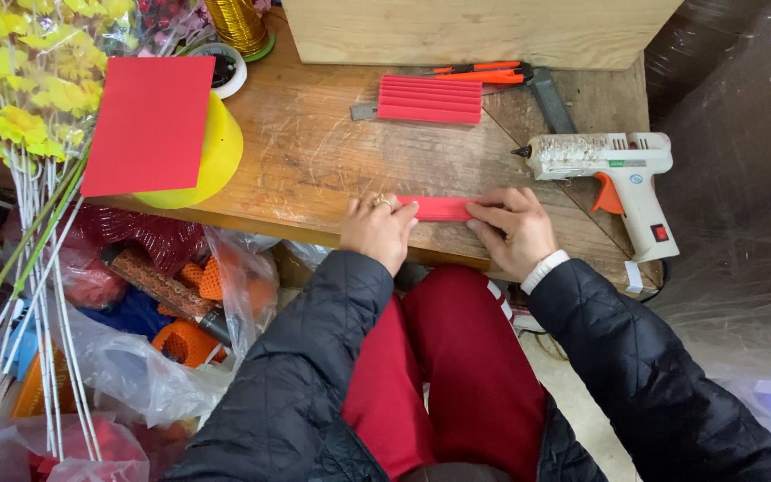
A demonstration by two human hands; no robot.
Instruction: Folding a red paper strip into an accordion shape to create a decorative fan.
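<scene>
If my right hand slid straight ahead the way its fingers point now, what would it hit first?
The right hand points left along the folded red paper strip it already presses, so it would probably meet the left hand at the strip's other end.

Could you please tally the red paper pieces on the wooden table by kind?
Flat red paper sheet: 1
Pleated red paper piece, lying free: 1
Folded red paper strip, pressed between the left hand and right hand: 1
Total: 3
</scene>
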